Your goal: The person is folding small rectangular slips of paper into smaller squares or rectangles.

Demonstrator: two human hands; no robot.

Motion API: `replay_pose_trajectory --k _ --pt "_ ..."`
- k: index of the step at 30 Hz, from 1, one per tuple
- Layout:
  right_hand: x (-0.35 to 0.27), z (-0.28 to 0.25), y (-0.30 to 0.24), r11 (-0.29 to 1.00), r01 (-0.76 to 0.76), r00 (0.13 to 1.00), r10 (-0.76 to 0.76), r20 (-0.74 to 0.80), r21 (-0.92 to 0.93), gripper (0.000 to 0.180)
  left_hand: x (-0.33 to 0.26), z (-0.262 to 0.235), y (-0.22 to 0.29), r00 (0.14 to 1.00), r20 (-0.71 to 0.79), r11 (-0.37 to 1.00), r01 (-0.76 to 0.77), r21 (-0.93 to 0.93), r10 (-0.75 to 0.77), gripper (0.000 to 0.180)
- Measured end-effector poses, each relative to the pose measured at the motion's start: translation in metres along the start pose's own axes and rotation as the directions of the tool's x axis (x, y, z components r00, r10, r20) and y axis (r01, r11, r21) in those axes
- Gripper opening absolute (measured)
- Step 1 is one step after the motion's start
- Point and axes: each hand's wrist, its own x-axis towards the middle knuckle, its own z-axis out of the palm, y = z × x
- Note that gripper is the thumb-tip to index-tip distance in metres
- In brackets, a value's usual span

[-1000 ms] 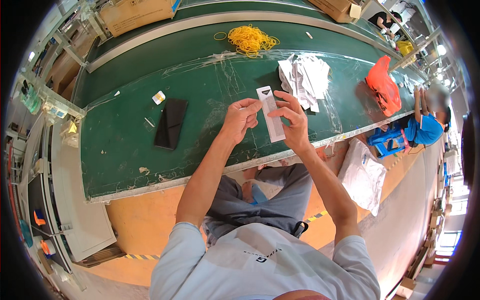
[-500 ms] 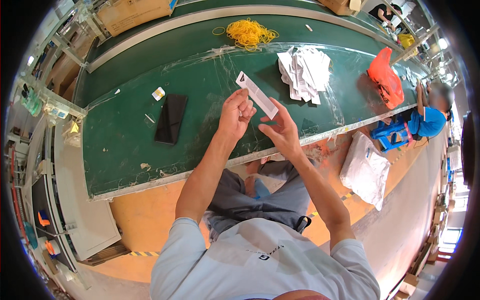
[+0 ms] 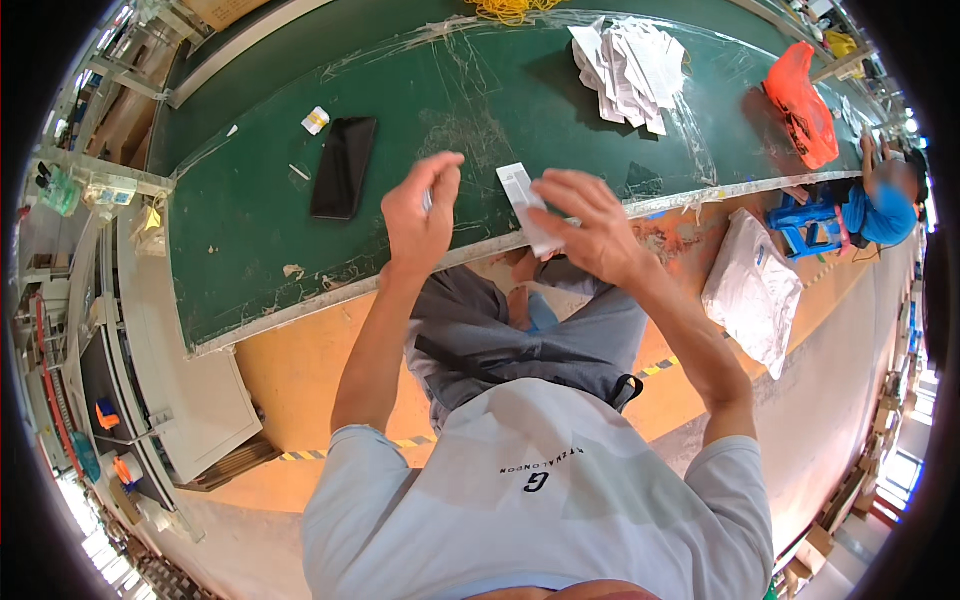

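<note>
Above the near edge of the green table, my right hand [image 3: 598, 228] has its thumb across a narrow white printed card strip [image 3: 518, 190], gripping its near part; the fingers are slightly blurred. My left hand [image 3: 420, 215] is raised to the left, apart from the strip, its fingers curled closed. A small pale bit shows between those fingers, too little to name. Farther off, a loose pile of similar white strips [image 3: 632, 75] lies beyond my right hand. A black phone [image 3: 344, 168] rests left of my left hand.
Yellow rubber bands [image 3: 510, 8] are heaped at the far side. An orange-red plastic bag [image 3: 803, 105] sits at the right on the green table [image 3: 250, 250]. A white sack [image 3: 752, 290] stands on the floor near a person in blue [image 3: 885, 212] at the right.
My hands have drawn apart: the left let go of the strip and moved left, while the right brought it closer to the near edge. The view has tilted downward.
</note>
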Motion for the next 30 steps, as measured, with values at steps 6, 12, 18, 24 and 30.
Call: replay_pose_trajectory --k 6,12,18,24,30 --pt "-0.032 0.007 -0.004 0.995 0.011 0.969 -0.035 0.246 0.096 0.048 -0.045 0.002 0.001 0.812 0.438 0.648 -0.576 0.498 0.386 0.036" --pt "-0.038 0.006 -0.003 0.990 -0.010 0.971 -0.024 0.239 0.139 0.043 -0.049 0.012 -0.001 0.712 0.631 0.496 -0.687 0.532 0.309 0.039" --pt "-0.039 -0.003 -0.002 0.980 -0.021 0.972 -0.027 0.232 0.199 0.040 -0.048 0.014 0.000 0.672 0.670 0.462 -0.725 0.510 0.315 0.035" --pt "-0.015 0.001 0.006 0.877 -0.336 0.928 0.246 0.281 0.343 0.010 -0.045 0.012 -0.001 0.643 0.697 0.450 -0.749 0.486 0.317 0.034" --pt "-0.005 0.020 -0.004 0.747 -0.603 0.798 0.559 0.228 0.280 0.018 -0.045 0.012 -0.002 0.676 0.644 0.546 -0.711 0.443 0.359 0.036"
